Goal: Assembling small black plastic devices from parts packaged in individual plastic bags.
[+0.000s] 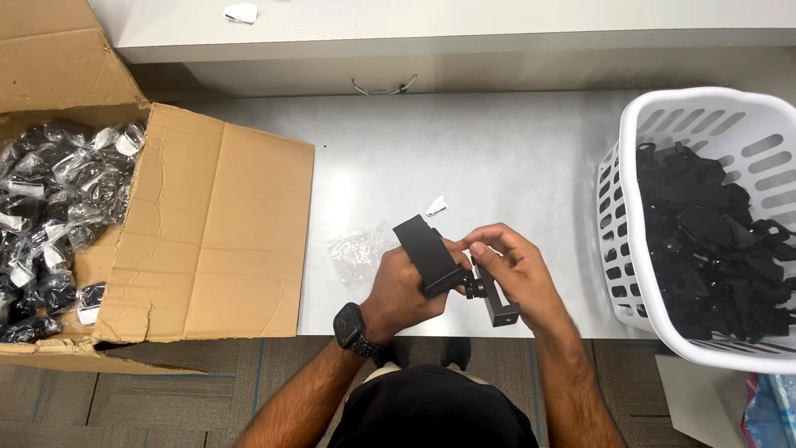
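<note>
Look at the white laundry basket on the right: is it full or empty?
Partly full. The white laundry basket holds a heap of black parts rising most of the way up its slotted walls.

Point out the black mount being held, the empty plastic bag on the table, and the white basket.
black mount point(427, 249), head view, on its flat clamp arm.
empty plastic bag point(355, 253), head view, on its crumpled middle.
white basket point(634, 124), head view, on its rim.

The cardboard box point(207, 232) and white basket point(663, 116) are cut off by the frame edges; the black mount point(431, 255) is partly covered by fingers.
</note>
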